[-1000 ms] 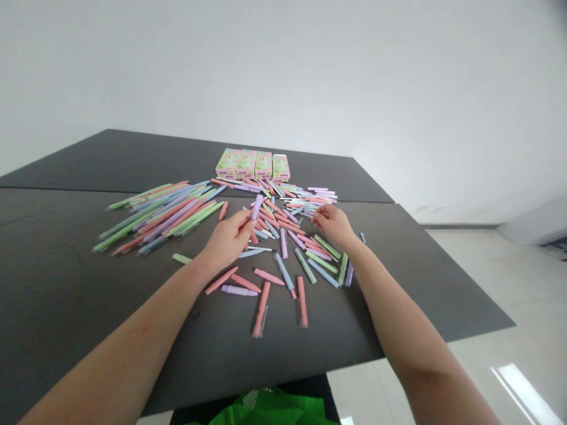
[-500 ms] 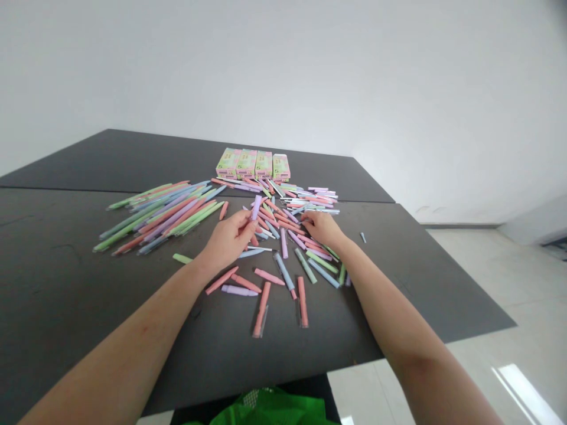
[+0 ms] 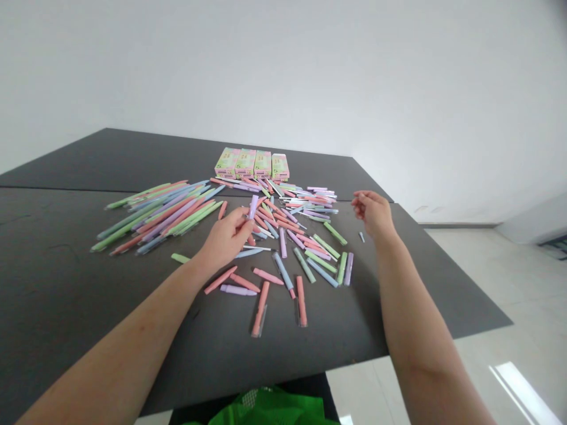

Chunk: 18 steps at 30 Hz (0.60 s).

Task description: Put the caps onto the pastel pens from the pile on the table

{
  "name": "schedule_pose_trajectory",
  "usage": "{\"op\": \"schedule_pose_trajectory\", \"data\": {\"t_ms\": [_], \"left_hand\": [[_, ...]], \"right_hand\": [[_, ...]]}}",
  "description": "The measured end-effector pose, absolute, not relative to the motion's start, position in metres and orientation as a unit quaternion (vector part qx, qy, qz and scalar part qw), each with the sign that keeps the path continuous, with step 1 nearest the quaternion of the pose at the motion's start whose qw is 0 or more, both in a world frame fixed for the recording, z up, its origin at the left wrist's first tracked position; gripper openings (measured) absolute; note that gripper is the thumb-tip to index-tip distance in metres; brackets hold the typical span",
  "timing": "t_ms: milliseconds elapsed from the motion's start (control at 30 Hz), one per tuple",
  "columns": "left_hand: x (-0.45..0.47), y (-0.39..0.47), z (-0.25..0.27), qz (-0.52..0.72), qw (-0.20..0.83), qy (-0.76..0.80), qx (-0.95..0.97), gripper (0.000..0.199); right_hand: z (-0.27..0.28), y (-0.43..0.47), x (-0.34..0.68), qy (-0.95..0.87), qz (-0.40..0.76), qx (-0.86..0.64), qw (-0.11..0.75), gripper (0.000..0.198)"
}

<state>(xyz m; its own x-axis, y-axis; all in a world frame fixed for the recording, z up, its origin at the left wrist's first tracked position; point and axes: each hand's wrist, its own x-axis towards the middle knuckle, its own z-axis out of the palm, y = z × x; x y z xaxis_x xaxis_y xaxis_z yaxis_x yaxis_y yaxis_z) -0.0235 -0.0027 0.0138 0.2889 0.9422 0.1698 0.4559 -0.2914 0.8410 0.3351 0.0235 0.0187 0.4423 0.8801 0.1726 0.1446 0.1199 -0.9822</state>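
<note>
My left hand (image 3: pixel 225 239) pinches a short purple pen barrel (image 3: pixel 253 207) upright above a scattered pile of pastel pen parts (image 3: pixel 292 227) on a dark table (image 3: pixel 66 283). My right hand (image 3: pixel 375 212) hovers to the right of the pile, raised off the table with its fingers curled together. I cannot tell whether it holds anything. A small blue piece (image 3: pixel 362 236) lies just below it.
A row of long assembled pens (image 3: pixel 163 215) in pink, green, blue and purple lies left of the pile. Several pink-and-green boxes (image 3: pixel 252 163) stand behind it. A green bag (image 3: pixel 266 410) shows under the table's near edge. White floor lies to the right.
My right hand left the pile and rose to the right. My left hand stayed put with the purple barrel.
</note>
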Motion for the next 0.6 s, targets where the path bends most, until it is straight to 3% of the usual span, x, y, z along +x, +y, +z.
{"op": "schedule_pose_trajectory", "data": {"t_ms": [200,400,500,600], "left_hand": [[-0.024,0.000,0.009,0.355,0.343,0.482,0.724,0.031],[-0.026,0.002,0.007,0.349,0.333,0.487,0.728,0.028],[-0.026,0.002,0.006,0.357,0.331,0.488,0.724,0.031],[-0.026,0.002,0.006,0.358,0.319,0.498,0.723,0.032]], "right_hand": [[0.022,0.018,0.360,-0.363,0.324,-0.572,0.661,0.019],[0.022,0.022,0.346,-0.428,0.320,-0.556,0.636,0.024],[0.018,0.034,0.333,-0.470,0.322,-0.560,0.601,0.022],[0.011,0.051,0.320,-0.541,0.296,-0.603,0.506,0.019]]}}
